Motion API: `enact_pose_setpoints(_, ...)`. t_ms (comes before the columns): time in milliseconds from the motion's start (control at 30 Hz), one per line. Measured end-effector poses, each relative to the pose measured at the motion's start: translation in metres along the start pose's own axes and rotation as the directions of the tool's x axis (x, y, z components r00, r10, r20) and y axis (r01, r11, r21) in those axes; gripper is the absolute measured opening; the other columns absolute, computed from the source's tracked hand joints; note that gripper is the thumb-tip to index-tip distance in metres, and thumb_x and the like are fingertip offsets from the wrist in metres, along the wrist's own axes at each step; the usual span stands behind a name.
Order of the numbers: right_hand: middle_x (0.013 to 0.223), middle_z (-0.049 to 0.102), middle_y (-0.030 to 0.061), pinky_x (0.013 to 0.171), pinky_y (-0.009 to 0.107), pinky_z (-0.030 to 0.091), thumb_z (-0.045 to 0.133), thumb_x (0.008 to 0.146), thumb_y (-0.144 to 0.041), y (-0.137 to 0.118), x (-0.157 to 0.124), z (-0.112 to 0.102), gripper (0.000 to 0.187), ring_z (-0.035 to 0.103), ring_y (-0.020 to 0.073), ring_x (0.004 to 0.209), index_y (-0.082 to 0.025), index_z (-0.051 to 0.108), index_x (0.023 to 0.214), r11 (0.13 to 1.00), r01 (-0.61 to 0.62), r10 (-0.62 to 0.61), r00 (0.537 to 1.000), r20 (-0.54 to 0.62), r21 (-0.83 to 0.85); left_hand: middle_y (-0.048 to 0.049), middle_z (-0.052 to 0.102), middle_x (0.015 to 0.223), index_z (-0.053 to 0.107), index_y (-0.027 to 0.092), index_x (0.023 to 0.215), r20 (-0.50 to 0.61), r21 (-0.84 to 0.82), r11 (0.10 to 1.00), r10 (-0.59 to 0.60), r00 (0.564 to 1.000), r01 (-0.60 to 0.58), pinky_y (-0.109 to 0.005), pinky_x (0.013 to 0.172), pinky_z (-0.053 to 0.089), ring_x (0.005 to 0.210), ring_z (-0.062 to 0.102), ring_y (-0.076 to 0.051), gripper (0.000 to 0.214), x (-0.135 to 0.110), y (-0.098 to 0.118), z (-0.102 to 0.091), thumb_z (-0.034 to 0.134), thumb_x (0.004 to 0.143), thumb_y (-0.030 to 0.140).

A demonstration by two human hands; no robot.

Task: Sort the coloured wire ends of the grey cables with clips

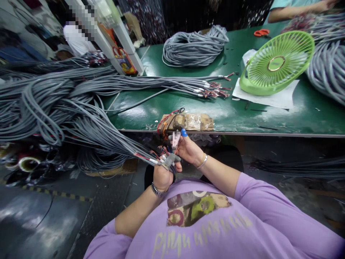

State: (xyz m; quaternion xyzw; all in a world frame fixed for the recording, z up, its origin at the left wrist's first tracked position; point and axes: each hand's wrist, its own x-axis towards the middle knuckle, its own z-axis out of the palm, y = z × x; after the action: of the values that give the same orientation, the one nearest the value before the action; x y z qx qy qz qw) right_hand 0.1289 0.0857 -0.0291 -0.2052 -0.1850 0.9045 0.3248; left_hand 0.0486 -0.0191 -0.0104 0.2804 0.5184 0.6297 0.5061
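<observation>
My left hand point(163, 175) is closed around the end of a grey cable point(145, 157) whose coloured inner wires fan out above the fist. My right hand point(188, 148), with a blue cover on one fingertip, pinches those thin wires point(174, 138) just above the left hand. Both hands hover below the near edge of the green table point(242, 115), right under a wooden block point(188, 122) taped to that edge with red and black wires on it.
A thick bundle of grey cables point(59, 104) drapes from the left, with stripped ends point(215, 90) lying on the table. A cable coil point(194, 46), a green fan point(277, 64) on paper, orange scissors point(261, 33) and another person's arm point(296, 10) are farther back.
</observation>
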Motion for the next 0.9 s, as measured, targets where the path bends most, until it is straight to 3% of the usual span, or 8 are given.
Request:
enact_pose_setpoints(100, 0.074, 0.065, 0.0028, 0.057, 0.024, 0.045, 0.047, 0.086, -0.063, -0.004, -0.002, -0.001, 0.05, 0.055, 0.0118, 0.062, -0.017, 0.068, 0.089, 0.999, -0.047, 0.047, 0.998, 0.031, -0.005, -0.0011, 0.061, 0.048, 0.066, 0.013, 0.068, 0.065, -0.013, 0.999, -0.033, 0.997, 0.033, -0.022, 0.041, 0.045, 0.041, 0.056, -0.012, 0.03, -0.004, 0.004, -0.004, 0.068, 0.073, 0.043)
enact_pose_setpoints(200, 0.075, 0.065, 0.0023, 0.057, 0.023, 0.043, 0.05, 0.091, -0.05, -0.006, -0.002, 0.0, 0.038, 0.054, 0.0108, 0.061, -0.017, 0.068, 0.091, 0.999, -0.047, 0.047, 0.998, 0.052, -0.014, -0.0009, 0.059, 0.045, 0.065, 0.013, 0.066, 0.154, -0.053, 0.994, -0.089, 0.984, 0.098, -0.023, 0.04, 0.044, 0.037, 0.054, -0.012, 0.031, -0.002, 0.009, -0.011, 0.069, 0.071, 0.044)
enact_pose_setpoints(300, 0.073, 0.064, 0.0007, 0.057, 0.021, 0.042, 0.055, 0.091, -0.037, -0.004, -0.001, -0.001, 0.025, 0.053, 0.0096, 0.06, -0.016, 0.068, 0.091, 1.0, 0.006, -0.006, 0.999, 0.038, -0.018, -0.0011, 0.057, 0.042, 0.065, 0.013, 0.063, 0.239, -0.07, 0.974, -0.194, 0.952, 0.216, -0.024, 0.039, 0.043, 0.035, 0.052, -0.012, 0.034, 0.004, 0.013, -0.016, 0.07, 0.069, 0.045)
enact_pose_setpoints(400, 0.069, 0.062, 0.0006, 0.055, 0.02, 0.04, 0.056, 0.089, -0.043, 0.003, 0.003, -0.005, 0.031, 0.05, 0.009, 0.058, -0.015, 0.068, 0.087, 0.992, 0.109, -0.108, 0.994, 0.02, -0.058, -0.0012, 0.056, 0.041, 0.064, 0.013, 0.061, 0.289, -0.079, 0.952, -0.261, 0.921, 0.295, -0.025, 0.039, 0.042, 0.034, 0.05, -0.012, 0.034, 0.01, 0.016, -0.017, 0.071, 0.067, 0.045)
enact_pose_setpoints(500, 0.069, 0.061, 0.001, 0.054, 0.021, 0.04, 0.054, 0.087, -0.054, 0.009, 0.007, -0.009, 0.042, 0.05, 0.0091, 0.058, -0.015, 0.067, 0.084, 0.98, 0.18, -0.18, 0.984, 0.01, -0.09, -0.0007, 0.055, 0.041, 0.063, 0.013, 0.06, 0.294, -0.094, 0.946, -0.27, 0.917, 0.309, -0.024, 0.039, 0.042, 0.034, 0.05, -0.012, 0.032, 0.013, 0.017, -0.014, 0.07, 0.068, 0.044)
enact_pose_setpoints(633, 0.07, 0.064, 0.0012, 0.057, 0.023, 0.045, 0.053, 0.084, -0.062, 0.01, 0.01, -0.007, 0.047, 0.054, 0.0108, 0.058, -0.017, 0.066, 0.089, 0.999, 0.054, -0.054, 0.999, 0.007, -0.009, -0.0006, 0.054, 0.041, 0.063, 0.013, 0.061, 0.272, -0.105, 0.943, -0.278, 0.921, 0.316, -0.025, 0.041, 0.042, 0.034, 0.05, -0.012, 0.029, 0.018, 0.016, -0.011, 0.067, 0.071, 0.04)
enact_pose_setpoints(733, 0.067, 0.064, 0.0011, 0.056, 0.024, 0.047, 0.052, 0.084, -0.062, 0.006, 0.01, 0.0, 0.047, 0.056, 0.0125, 0.058, -0.017, 0.065, 0.087, 0.998, -0.012, 0.011, 1.0, 0.011, 0.062, -0.0004, 0.055, 0.041, 0.063, 0.013, 0.061, 0.267, -0.117, 0.94, -0.28, 0.922, 0.319, -0.025, 0.041, 0.042, 0.034, 0.049, -0.011, 0.027, 0.02, 0.015, -0.011, 0.066, 0.071, 0.038)
enact_pose_setpoints(900, 0.066, 0.065, 0.0016, 0.056, 0.024, 0.048, 0.053, 0.088, -0.055, 0.001, 0.007, 0.009, 0.041, 0.055, 0.0119, 0.055, -0.016, 0.065, 0.082, 0.995, 0.018, -0.014, 0.999, -0.032, 0.1, -0.0004, 0.055, 0.041, 0.064, 0.013, 0.061, 0.257, -0.128, 0.934, -0.293, 0.921, 0.333, -0.024, 0.04, 0.041, 0.033, 0.048, -0.011, 0.024, 0.022, 0.012, -0.011, 0.068, 0.068, 0.035)
